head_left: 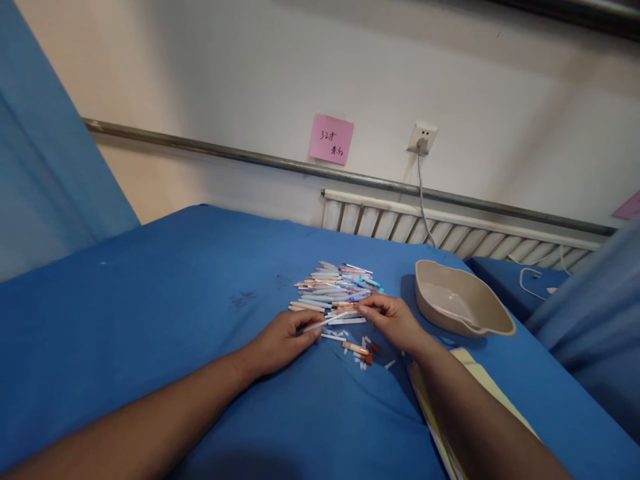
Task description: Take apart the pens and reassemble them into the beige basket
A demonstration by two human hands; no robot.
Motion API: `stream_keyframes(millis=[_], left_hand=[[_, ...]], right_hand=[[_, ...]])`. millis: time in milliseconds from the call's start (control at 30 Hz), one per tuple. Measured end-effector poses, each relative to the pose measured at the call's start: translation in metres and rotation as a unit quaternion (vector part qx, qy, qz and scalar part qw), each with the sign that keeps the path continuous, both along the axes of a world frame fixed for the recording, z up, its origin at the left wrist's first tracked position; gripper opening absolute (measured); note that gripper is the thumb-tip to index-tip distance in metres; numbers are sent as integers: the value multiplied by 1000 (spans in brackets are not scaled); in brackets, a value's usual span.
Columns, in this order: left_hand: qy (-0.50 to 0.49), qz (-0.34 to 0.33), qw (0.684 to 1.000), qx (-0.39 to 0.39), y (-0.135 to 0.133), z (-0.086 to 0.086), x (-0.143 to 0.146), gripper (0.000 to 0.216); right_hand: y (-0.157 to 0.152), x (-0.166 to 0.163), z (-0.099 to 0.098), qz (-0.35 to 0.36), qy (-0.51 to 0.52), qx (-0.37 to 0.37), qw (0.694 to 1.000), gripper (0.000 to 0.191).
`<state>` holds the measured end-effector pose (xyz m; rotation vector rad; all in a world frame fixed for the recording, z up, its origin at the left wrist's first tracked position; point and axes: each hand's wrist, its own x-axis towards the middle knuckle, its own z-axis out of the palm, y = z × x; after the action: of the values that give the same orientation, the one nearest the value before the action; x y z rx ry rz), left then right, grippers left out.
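Note:
My left hand point(287, 340) is closed on a thin pale pen tube point(327, 322), which slants up to the right over the cloth. My right hand point(393, 321) pinches at the tube's far end, with thumb and forefinger together. Just beyond both hands lies a pile of pens and pen parts point(333, 287) in white, light blue, peach and purple. Nearer me, small white pieces point(363, 365) are scattered beside a peach pen barrel point(356, 348) and some brown-orange parts point(369, 359).
A beige plastic basin point(465, 293) stands to the right with a thin pen-like piece inside. Yellowish papers point(493, 387) lie under my right forearm. Blue cloth point(150, 307) covers the table. Behind are a radiator point(380, 220), a metal rail point(240, 155) and a plugged socket point(423, 139).

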<state>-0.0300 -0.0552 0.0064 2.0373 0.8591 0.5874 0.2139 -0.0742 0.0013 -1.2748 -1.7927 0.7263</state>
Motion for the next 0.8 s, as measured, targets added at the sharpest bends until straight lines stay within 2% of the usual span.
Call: stream_keyframes(millis=[167,300,533,800], left_hand=[[23,-15,999,41,-4,2,0,28],[18,-30,998,45,-6,2,0,28],[-2,-9,1000,-11,-4,1,1,26],[-17,-10,998,-67,-8,6,1,26]], right_hand=[[-8,-12,1,18,-47,25,998,14],[-15,-25,1,43,-96,63,992,11],[-23,-30,5,43,-109,36,992,12],[-22,-26,6,78,-154,99,980,10]])
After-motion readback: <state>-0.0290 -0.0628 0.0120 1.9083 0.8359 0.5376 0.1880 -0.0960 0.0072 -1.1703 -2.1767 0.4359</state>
